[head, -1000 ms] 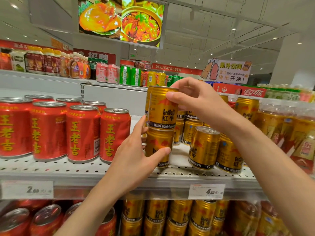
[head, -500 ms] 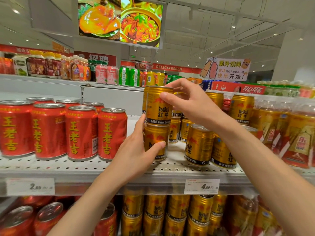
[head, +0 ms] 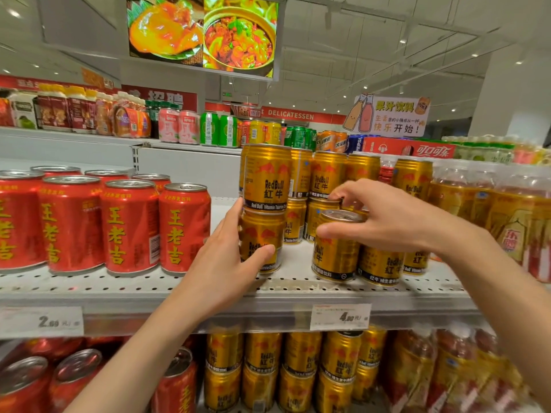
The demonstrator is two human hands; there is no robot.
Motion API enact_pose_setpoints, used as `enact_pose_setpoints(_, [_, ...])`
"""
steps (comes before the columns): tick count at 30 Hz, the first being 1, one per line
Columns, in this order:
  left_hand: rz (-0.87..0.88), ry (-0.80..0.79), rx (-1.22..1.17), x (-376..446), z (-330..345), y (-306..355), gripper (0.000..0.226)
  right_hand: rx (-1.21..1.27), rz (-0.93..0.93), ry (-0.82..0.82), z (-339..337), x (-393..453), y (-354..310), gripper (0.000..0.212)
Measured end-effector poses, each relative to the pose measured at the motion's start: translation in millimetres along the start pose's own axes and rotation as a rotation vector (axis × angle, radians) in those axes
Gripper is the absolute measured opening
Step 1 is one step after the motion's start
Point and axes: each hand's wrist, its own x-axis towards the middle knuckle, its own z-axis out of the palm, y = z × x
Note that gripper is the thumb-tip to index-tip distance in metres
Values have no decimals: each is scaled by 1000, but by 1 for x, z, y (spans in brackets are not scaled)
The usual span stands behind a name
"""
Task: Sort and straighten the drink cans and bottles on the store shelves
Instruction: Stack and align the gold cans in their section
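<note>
Gold Red Bull cans stand on a white perforated shelf. My left hand grips the bottom gold can of a two-high stack; the top gold can sits on it, free of any hand. My right hand reaches over a single front gold can, thumb and fingers at its silver rim. More gold cans stand behind and to the right, partly hidden by my right arm.
Red herbal-tea cans fill the shelf's left side, with a gap between them and the gold stack. Bottled tea stands at the right. Price tags hang on the shelf edge. The lower shelf holds more gold cans and red ones.
My right hand has let go of the top stacked can and moved down and right to the single front can. My left hand stays on the bottom can.
</note>
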Motion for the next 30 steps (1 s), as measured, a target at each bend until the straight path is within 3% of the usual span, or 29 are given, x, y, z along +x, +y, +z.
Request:
enact_pose_setpoints(2, [-2, 1, 10, 1, 0, 0, 81, -39, 9, -40, 5, -3, 1, 98])
enact_pose_setpoints(7, [-6, -1, 3, 0, 1, 1, 81, 149, -66, -62, 5, 8, 5, 75])
enact_pose_setpoints(12, [3, -6, 4, -1, -1, 0, 80, 303, -156, -137, 7, 28, -2, 65])
enact_pose_setpoints(18, [23, 4, 11, -1, 0, -1, 78, 165, -143, -103, 10, 32, 0, 69])
enact_pose_setpoints(26, [19, 11, 51, 1, 1, -6, 82, 170, -169, -83, 13, 36, 5, 67])
enact_pose_setpoints(30, [19, 7, 68, 0, 0, -5, 83, 172, -159, -40, 14, 26, 6, 76])
